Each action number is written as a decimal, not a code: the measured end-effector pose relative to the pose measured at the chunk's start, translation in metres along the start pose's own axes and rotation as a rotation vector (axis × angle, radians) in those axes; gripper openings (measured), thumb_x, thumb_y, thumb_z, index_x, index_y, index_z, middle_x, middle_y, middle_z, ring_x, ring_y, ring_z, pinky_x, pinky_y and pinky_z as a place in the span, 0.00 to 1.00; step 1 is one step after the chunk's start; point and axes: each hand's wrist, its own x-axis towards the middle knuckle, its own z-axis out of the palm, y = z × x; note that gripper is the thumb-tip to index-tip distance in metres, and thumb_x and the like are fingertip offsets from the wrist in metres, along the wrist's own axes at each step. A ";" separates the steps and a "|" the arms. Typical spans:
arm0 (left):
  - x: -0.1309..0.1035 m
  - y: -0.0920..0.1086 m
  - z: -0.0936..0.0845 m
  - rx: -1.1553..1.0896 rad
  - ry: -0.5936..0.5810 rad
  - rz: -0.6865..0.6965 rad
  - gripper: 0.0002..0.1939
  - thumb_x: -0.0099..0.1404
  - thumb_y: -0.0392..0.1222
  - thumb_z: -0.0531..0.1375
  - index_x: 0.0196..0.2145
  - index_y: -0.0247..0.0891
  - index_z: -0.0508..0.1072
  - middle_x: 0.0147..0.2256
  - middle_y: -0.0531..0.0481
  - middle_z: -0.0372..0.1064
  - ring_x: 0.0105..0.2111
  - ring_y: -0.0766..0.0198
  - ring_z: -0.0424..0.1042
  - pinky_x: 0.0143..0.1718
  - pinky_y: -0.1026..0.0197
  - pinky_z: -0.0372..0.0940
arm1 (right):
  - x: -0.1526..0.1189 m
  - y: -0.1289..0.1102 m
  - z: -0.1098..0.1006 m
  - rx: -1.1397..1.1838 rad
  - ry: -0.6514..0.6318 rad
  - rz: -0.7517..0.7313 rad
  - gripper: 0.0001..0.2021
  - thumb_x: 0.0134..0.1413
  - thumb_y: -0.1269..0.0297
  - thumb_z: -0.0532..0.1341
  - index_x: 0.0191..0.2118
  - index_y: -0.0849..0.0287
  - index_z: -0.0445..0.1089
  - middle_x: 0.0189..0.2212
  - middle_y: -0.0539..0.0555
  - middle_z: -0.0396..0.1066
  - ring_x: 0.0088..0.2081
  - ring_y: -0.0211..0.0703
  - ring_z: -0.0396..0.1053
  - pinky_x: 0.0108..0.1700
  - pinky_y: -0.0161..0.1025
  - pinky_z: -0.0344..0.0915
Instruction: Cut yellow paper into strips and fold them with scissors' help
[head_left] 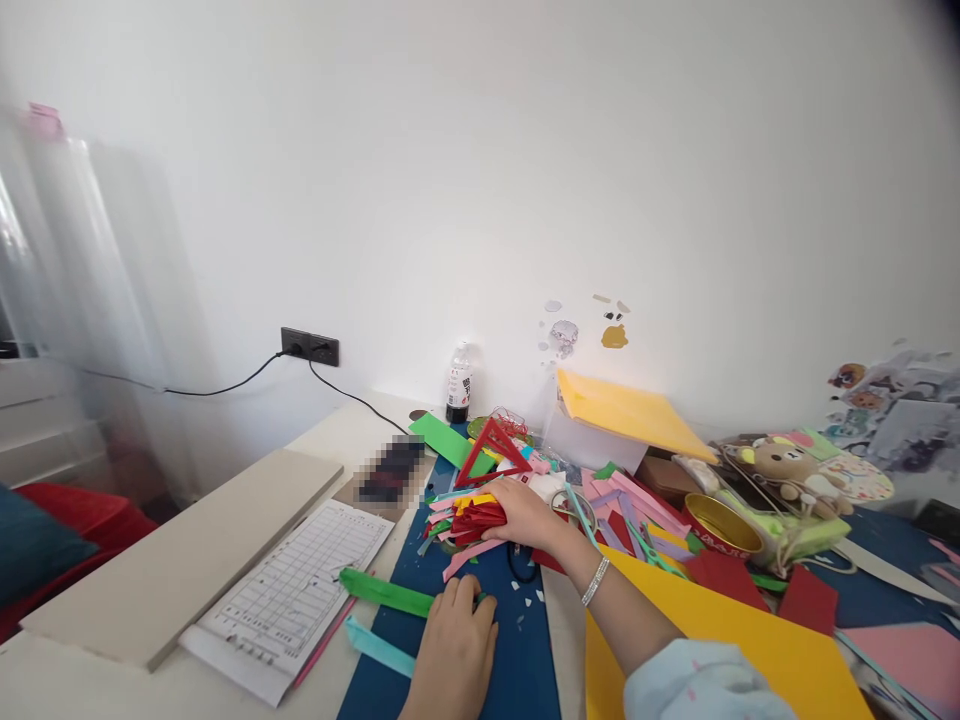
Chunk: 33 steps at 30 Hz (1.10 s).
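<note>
red strips [480,517] sit in our right hand [517,515], on the far part of the mat [525,660], bunched with pink, yellow and green ones. fingers are closed over the top of the red. our left hand [457,640] is on the near part of the mat, fingers curled over the inner end of the green strip [390,593]. can't tell if it's pinched or just pressed, since the fingers hide that end. a cyan strip [379,648] runs in beside that hand, its outer end over the mat's left edge.

handling notes, our judgement: light grip on the red, the folds look soft and a hard squeeze would likely crease them. better we take the whole bunch than its top layer, or loose pieces may slip out. on the green, flat finger pads near the end should hold it without a kink. cyan is close enough to snag, so we'd want knuckles clear of it.

also watch the red triangle [472,455] just behind the bunch at the mat's far part, the black loop [514,575] below our right hand, and white scraps [528,602] on the mat. yellow sheet [795,650] lies right of the mat, under our right arm.
</note>
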 end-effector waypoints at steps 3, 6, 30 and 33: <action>0.000 0.000 0.002 0.007 0.031 0.006 0.14 0.57 0.28 0.50 0.33 0.39 0.72 0.35 0.45 0.66 0.35 0.57 0.67 0.34 0.56 0.65 | 0.001 -0.002 -0.001 0.023 0.004 -0.024 0.35 0.34 0.48 0.67 0.50 0.58 0.60 0.45 0.58 0.64 0.47 0.51 0.60 0.49 0.44 0.56; -0.001 -0.001 0.005 0.019 0.068 0.017 0.14 0.56 0.28 0.51 0.34 0.39 0.72 0.37 0.44 0.66 0.36 0.57 0.68 0.35 0.55 0.65 | 0.000 -0.006 -0.001 0.048 0.057 -0.015 0.43 0.30 0.45 0.67 0.54 0.58 0.55 0.49 0.59 0.60 0.50 0.53 0.56 0.51 0.46 0.53; 0.066 0.019 0.003 0.363 -0.093 0.297 0.32 0.51 0.29 0.59 0.55 0.36 0.60 0.58 0.39 0.50 0.59 0.47 0.46 0.56 0.42 0.46 | -0.164 -0.040 -0.098 0.289 0.362 0.295 0.12 0.56 0.62 0.52 0.45 0.49 0.68 0.42 0.53 0.70 0.44 0.49 0.65 0.46 0.47 0.59; 0.045 0.037 -0.003 0.224 -0.096 0.417 0.31 0.53 0.32 0.57 0.56 0.38 0.58 0.58 0.42 0.51 0.58 0.49 0.48 0.55 0.43 0.51 | -0.235 -0.052 -0.071 0.273 0.343 0.451 0.23 0.43 0.59 0.64 0.49 0.44 0.66 0.47 0.53 0.69 0.49 0.58 0.63 0.49 0.53 0.58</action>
